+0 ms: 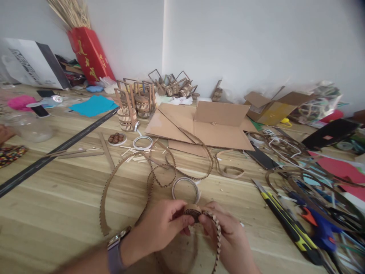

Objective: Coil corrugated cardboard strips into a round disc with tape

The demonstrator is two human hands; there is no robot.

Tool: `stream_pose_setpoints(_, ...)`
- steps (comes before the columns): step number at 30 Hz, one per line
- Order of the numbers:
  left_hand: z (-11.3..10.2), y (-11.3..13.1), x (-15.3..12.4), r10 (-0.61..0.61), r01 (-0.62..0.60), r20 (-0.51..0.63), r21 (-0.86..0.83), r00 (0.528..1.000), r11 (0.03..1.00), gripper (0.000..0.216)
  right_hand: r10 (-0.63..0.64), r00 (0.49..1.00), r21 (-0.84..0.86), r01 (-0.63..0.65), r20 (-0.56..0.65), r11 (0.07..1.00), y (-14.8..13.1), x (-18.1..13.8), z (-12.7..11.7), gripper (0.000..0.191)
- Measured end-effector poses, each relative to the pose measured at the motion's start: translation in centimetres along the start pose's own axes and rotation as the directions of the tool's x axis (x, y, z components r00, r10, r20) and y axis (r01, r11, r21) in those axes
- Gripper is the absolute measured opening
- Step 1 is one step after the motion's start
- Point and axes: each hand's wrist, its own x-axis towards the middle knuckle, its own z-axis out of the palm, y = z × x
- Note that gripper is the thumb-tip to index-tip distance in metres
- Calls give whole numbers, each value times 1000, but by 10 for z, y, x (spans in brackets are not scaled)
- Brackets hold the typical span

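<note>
Low in the middle of the view, my left hand (164, 224) and my right hand (228, 232) meet around a small roll of corrugated cardboard strip (193, 210). Both hands pinch it, fingers closed. The strip's loose tail (218, 243) curves down past my right palm. A watch sits on my left wrist (116, 243). Just beyond my fingers lies a roll of white tape (186, 188). Long serrated cardboard strips (159, 171) loop over the wooden table (57, 198) ahead of my hands.
Flattened cardboard sheets (211, 125) lie behind. Small woven cardboard baskets (137, 102) stand near the wall. A long black ruler (57, 150) runs at left. A yellow utility knife (282, 213), a blue glue gun (322, 228) and tangled scraps crowd the right.
</note>
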Motion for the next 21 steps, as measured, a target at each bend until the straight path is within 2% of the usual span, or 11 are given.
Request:
stream_pose_setpoints(10,-2,5,-2,-9,15,-30,198,1000,980,28,-14,994,29,11,112,1000,3,2,-3,28)
stream_pose_setpoints(17,-3,1,1,-39,52,-47,330,998,943,27,-107,992,17,106,66,994,-5,7,0,32)
stream_pose_setpoints(21,-3,3,1,-69,75,-31,321,997,944,27,-126,990,-39,129,67,991,-4,6,0,29)
